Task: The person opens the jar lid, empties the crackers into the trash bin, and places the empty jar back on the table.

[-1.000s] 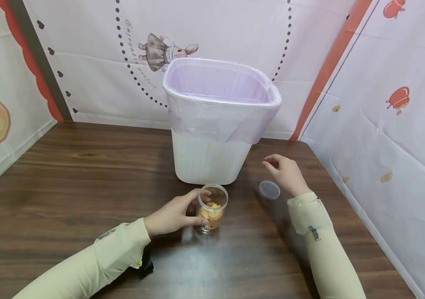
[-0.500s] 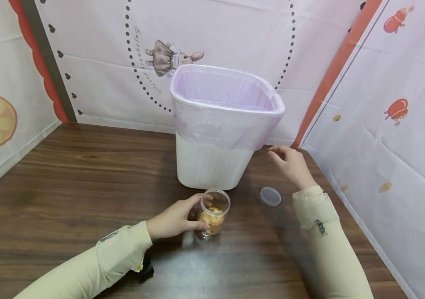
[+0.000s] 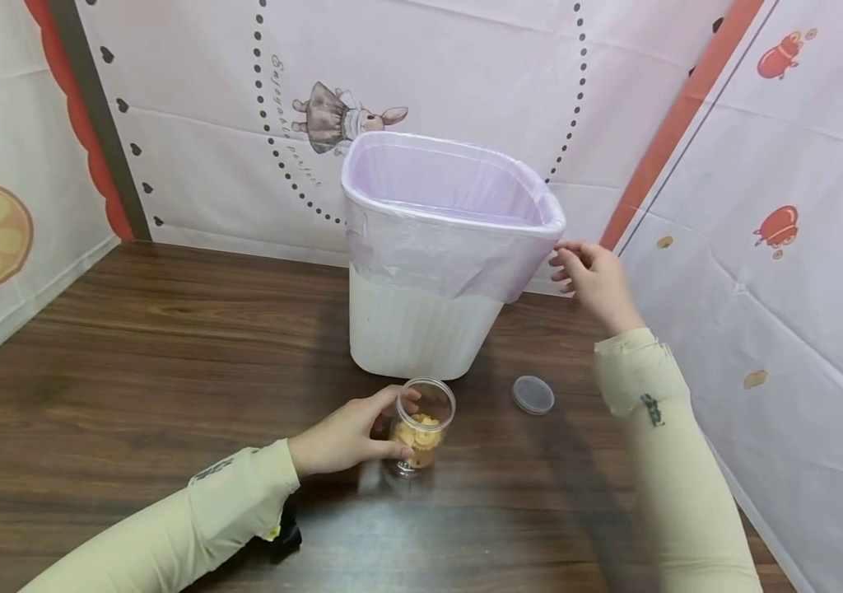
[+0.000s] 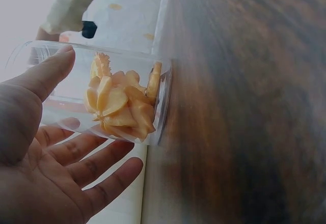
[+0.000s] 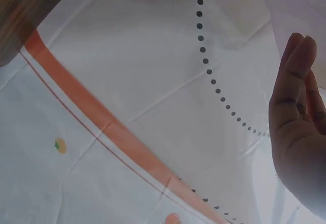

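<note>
My left hand [image 3: 351, 432] holds a clear plastic jar [image 3: 425, 399] upright on the table, thumb on the near side and fingers behind. Yellow piped-looking cookies [image 4: 119, 99] fill its lower part, and its top is uncovered. In the left wrist view the thumb [image 4: 51, 74] lies along the jar wall. My right hand [image 3: 599, 280] is raised beside the right rim of a white bin [image 3: 414, 329], fingers loosely bent. Nothing is visible between those fingers; contact with the bin cannot be told. A round clear lid [image 3: 533, 395] lies on the table below that hand.
A pale purple liner [image 3: 451, 247] is folded over the bin's rim. Printed cloth walls [image 3: 192, 99] enclose the brown wooden table [image 3: 132, 354] at the back and sides. A small black object [image 3: 286, 535] shows beneath my left sleeve.
My right hand has risen from above the lid, moving right and up to the bin's right rim. The left hand keeps hold of the jar; the head view has shifted slightly.
</note>
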A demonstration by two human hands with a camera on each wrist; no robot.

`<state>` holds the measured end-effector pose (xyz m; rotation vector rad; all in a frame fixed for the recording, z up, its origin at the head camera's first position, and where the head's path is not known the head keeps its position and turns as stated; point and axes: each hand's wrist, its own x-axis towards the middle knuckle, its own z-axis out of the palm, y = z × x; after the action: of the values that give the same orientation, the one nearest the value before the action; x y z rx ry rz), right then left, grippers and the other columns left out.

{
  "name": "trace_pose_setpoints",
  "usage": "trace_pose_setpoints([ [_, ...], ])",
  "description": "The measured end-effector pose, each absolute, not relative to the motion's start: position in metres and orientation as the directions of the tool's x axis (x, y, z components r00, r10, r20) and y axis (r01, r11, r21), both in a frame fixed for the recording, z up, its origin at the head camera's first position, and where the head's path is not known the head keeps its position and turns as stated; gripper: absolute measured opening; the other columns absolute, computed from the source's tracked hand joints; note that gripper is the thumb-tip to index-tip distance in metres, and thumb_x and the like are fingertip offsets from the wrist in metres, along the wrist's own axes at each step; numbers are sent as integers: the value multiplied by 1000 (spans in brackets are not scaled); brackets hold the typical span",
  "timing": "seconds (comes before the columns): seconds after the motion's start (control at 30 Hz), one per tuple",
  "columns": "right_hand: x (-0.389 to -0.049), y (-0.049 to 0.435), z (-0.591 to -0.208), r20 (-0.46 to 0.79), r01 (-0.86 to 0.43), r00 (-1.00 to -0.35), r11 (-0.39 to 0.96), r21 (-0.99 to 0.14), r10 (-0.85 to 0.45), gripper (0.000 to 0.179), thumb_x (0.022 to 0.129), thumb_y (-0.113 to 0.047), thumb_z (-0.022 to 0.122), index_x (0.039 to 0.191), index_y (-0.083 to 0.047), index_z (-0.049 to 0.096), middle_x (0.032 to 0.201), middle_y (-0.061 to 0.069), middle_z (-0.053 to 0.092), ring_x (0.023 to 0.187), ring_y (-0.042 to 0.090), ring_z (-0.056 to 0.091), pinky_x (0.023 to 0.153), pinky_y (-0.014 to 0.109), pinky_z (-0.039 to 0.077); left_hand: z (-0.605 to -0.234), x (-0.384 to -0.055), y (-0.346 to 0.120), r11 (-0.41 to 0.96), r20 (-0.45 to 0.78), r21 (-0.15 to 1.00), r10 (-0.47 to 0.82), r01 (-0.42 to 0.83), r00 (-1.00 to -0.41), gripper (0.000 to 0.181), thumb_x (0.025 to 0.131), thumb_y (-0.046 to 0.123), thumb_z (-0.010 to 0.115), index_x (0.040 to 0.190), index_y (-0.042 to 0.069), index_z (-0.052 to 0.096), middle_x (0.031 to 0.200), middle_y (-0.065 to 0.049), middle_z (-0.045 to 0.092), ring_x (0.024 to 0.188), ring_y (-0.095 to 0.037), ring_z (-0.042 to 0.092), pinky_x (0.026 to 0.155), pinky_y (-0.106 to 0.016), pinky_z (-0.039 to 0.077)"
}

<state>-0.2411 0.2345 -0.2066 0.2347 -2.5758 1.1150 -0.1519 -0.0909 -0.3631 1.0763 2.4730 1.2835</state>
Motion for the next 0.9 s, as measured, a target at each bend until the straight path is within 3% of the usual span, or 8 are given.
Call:
trace_pose_setpoints([
  [0.2, -250, 228, -188, 366, -284, -930, 593, -754, 20, 41, 102, -23, 41, 125, 8, 55, 83, -10, 63, 67, -5, 61, 60, 14, 53, -362, -151, -91, 366, 179, 773, 659, 519, -731, 63, 84, 36, 73, 135, 13, 44, 123, -2, 62, 83, -14, 59, 74, -30, 49],
  [0.3, -254, 224, -179, 368, -288, -929, 544, -788, 41, 41, 102, -23, 42, 124, 9, 55, 75, -18, 58, 65, -4, 61, 59, 15, 53, -362, -151, -90, 363, 180, 775, 659, 518, -731, 62, 84, 35, 73, 135, 14, 45, 123, -3, 63, 83, -15, 59, 74, -30, 49],
  [0.7, -262, 210, -144, 316, -229, -947, 580, -781, 52, 44, 99, -29, 48, 126, 4, 56, 77, -14, 59, 64, -4, 59, 60, 15, 53, -363, -151, -91, 365, 187, 767, 660, 527, -728, 61, 85, 38, 72, 134, 16, 45, 122, -2, 63, 87, -13, 60, 75, -29, 48],
  [0.9, -265, 208, -136, 247, -205, -969, 651, -731, -28, 49, 99, -32, 48, 137, -2, 49, 110, 8, 65, 70, -3, 59, 65, 14, 51, -363, -151, -91, 366, 187, 766, 660, 529, -727, 62, 85, 38, 72, 135, 15, 45, 122, -2, 63, 91, -10, 60, 77, -29, 48],
])
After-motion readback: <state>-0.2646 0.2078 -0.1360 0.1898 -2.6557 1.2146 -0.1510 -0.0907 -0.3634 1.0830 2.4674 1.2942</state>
